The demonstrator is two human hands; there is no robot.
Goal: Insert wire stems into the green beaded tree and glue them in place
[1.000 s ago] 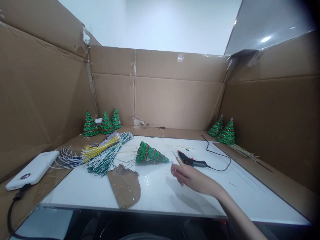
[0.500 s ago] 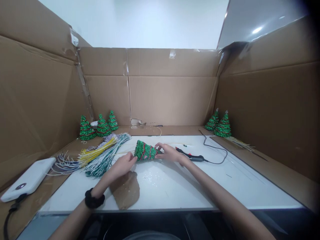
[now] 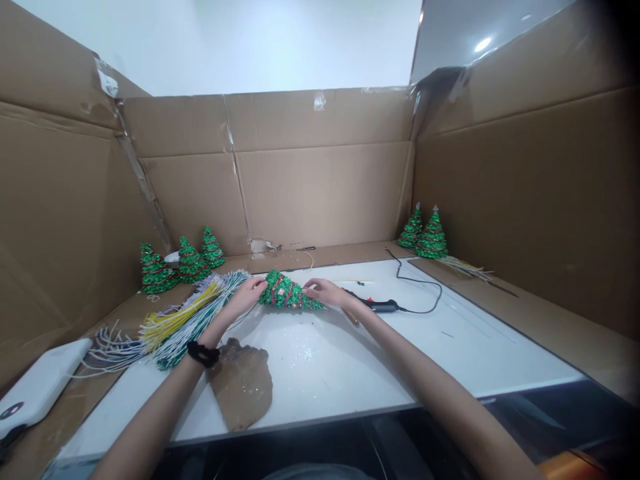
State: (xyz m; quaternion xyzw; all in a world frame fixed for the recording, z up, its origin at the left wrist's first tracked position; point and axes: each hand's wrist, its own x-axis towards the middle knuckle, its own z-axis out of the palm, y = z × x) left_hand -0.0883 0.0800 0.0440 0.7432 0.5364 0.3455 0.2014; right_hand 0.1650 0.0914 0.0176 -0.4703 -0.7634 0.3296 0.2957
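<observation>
A small green glittery Christmas tree [image 3: 287,292] with red garland lies on its side between my hands, just above or on the white board. My left hand [image 3: 251,293] grips its wide base with the fingertips closed. Toward the pointed end on the right, my right hand [image 3: 323,293] holds the tree by its side with thumb and fingers. Beside my right wrist lies a black corded tool [image 3: 383,306], partly hidden by the hand. A ragged piece of brown cardboard [image 3: 243,387] rests below my left forearm.
Bundles of green, yellow and purple wire stems [image 3: 190,320] lie at the left. Several finished trees [image 3: 190,261] stand behind them, and two more trees [image 3: 431,235] at the back right. A white power bank [image 3: 45,380] sits far left. Cardboard walls [image 3: 325,193] enclose the white board [image 3: 340,373].
The tree has been turned about its length and tilted, its tip now lower on the right. Both hands have shifted their grip along with it. The whole view has swung slightly right.
</observation>
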